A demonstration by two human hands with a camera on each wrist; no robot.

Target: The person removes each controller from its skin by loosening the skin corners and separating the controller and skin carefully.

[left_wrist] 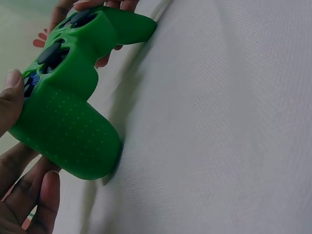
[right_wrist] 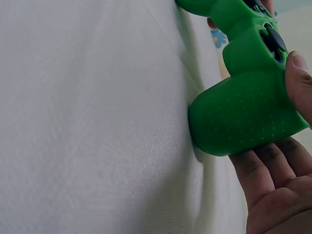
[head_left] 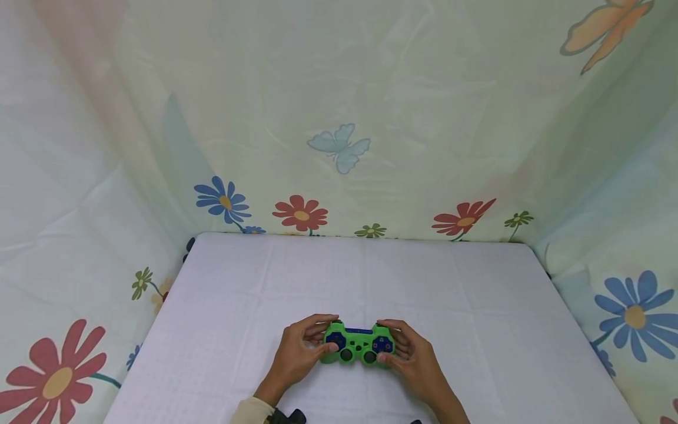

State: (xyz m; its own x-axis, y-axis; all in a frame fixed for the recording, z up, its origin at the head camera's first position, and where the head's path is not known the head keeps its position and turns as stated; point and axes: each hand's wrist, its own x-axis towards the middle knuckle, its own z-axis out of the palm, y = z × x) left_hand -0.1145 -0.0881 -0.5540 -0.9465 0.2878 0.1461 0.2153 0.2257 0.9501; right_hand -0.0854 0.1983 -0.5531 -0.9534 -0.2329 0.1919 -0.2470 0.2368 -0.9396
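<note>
A game controller (head_left: 359, 343) in a bright green cover, with dark blue button areas and two dark thumbsticks, is held between both hands near the front of the table. My left hand (head_left: 301, 352) grips its left side, thumb on top by the direction buttons and fingers curled behind. On the other side my right hand (head_left: 413, 358) grips it, thumb near the right stick. In the left wrist view the dotted handle of the controller (left_wrist: 73, 136) rests its end at the white cloth. The right wrist view shows the other handle (right_wrist: 243, 117) likewise low against the cloth, fingers beneath.
A white cloth (head_left: 318, 277) covers the table. Fabric walls (head_left: 402, 88) printed with flowers and butterflies enclose its back and both sides. A dark wrist device (head_left: 288, 417) shows by the left sleeve at the bottom edge.
</note>
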